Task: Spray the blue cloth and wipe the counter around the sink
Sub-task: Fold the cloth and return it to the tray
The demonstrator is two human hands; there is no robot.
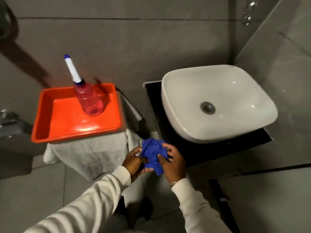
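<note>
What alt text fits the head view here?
Both hands, left hand and right hand, hold a crumpled blue cloth in front of a white sink on a dark counter. To the left, a pink spray bottle stands upright in an orange tray on a towel-draped stand.

Bright blue cloth (153, 153); orange-red tray (50, 133); pink see-through bottle (89, 100) with white nozzle tipped blue; white sink (218, 91) on black counter (210, 148); cream sleeves (94, 199); grey tiles (101, 39).
</note>
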